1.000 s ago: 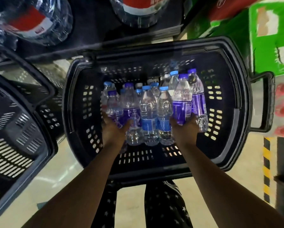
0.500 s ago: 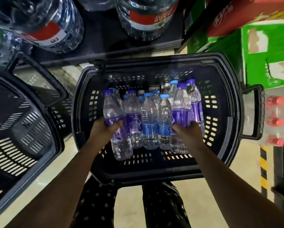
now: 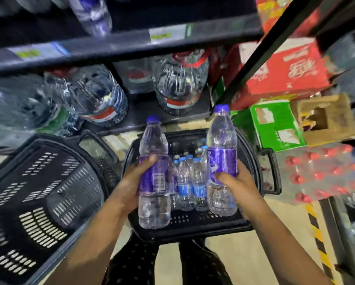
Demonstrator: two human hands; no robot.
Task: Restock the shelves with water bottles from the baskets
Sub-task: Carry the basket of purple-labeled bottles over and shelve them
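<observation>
Purple-labelled bottles gripped upright in both hands, above basket.

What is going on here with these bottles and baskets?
A person is restocking water. The left hand grips a clear plastic bottle with a purple label, and the right hand grips a second purple-labelled bottle. Both bottles are held roughly upright above the black plastic basket, where small blue-labelled bottles stand. Neither is on the dark shelf yet.
</observation>
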